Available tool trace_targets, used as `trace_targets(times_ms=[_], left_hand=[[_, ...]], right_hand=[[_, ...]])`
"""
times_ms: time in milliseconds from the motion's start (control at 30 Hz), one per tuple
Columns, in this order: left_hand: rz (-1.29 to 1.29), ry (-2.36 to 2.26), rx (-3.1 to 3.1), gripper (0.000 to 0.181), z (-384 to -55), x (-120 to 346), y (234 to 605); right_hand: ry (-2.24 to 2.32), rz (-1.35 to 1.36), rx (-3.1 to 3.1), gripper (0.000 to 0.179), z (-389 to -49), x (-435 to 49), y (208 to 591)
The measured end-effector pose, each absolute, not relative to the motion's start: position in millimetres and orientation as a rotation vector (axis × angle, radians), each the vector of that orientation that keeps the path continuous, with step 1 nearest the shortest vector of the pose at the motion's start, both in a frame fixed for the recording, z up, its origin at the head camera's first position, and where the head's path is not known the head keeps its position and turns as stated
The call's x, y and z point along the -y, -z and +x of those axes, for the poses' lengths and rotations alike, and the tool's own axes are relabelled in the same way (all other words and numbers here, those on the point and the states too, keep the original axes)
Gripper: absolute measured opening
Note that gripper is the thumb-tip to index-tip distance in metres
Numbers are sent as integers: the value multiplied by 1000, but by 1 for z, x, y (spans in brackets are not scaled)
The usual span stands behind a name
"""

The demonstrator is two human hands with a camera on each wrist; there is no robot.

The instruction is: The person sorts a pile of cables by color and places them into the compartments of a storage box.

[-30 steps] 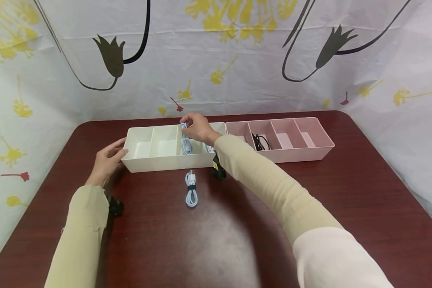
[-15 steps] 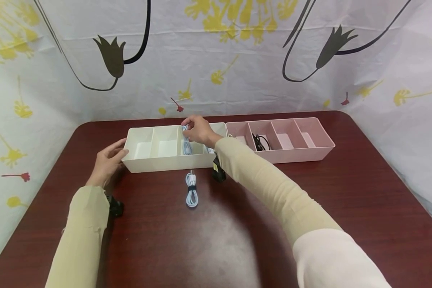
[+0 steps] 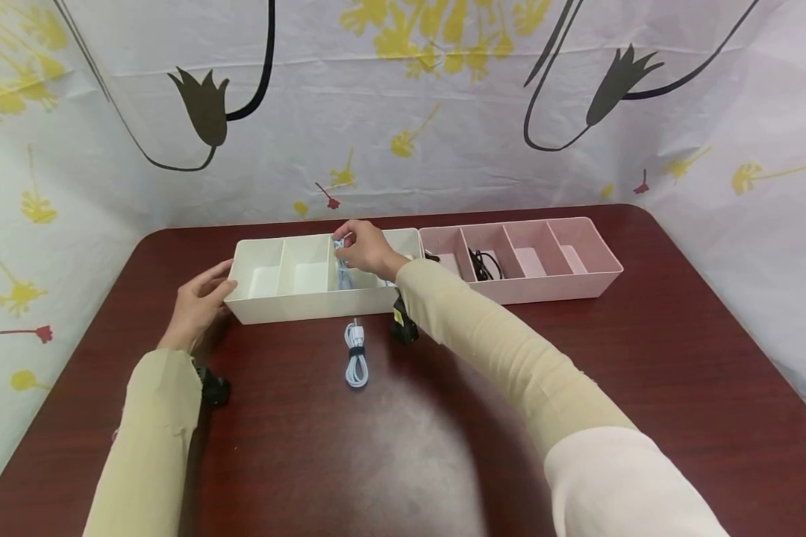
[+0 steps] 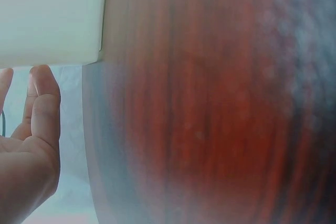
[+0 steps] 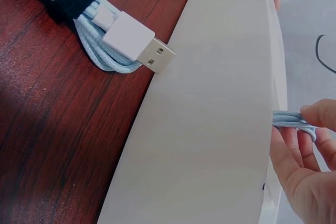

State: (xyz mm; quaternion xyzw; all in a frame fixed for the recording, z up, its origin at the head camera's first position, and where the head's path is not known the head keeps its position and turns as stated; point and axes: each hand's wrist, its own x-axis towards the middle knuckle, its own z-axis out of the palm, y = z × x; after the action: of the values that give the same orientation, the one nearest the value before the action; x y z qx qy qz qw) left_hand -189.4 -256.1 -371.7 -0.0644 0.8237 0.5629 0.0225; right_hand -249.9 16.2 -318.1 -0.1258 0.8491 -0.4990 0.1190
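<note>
My right hand [image 3: 368, 250] pinches a bundled light-blue USB cable [image 3: 344, 277] between thumb and fingertips. The bundle hangs upright in the third compartment from the left of the white divided box [image 3: 309, 304]; in the right wrist view the box wall hides the lower part of this cable [image 5: 287, 119]. A second light-blue USB cable [image 3: 357, 365], tied with a black strap, lies on the table in front of the box. Its metal plug [image 5: 156, 56] shows in the right wrist view. My left hand [image 3: 198, 304] touches the box's left end with relaxed fingers [image 4: 46, 114].
A pink divided box [image 3: 544, 289] adjoins the white box on the right. One of its compartments holds a black cable [image 3: 486, 265]; a dark item [image 3: 432, 256] shows partly in its leftmost one. Behind the dark red table [image 3: 295, 462] hangs a patterned white cloth [image 3: 470, 164].
My right hand has sunk a little, lowering the cable deeper into the compartment. The left hand stays at the box's end. The view has shifted very slightly.
</note>
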Motion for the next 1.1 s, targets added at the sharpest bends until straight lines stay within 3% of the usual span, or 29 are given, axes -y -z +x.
trace_targets(times_ms=[1100], left_hand=[[-216,-1782,-2527,53,-189,256,372]], right_hand=[[1334,-353,-2597,21,-252,-20,317]])
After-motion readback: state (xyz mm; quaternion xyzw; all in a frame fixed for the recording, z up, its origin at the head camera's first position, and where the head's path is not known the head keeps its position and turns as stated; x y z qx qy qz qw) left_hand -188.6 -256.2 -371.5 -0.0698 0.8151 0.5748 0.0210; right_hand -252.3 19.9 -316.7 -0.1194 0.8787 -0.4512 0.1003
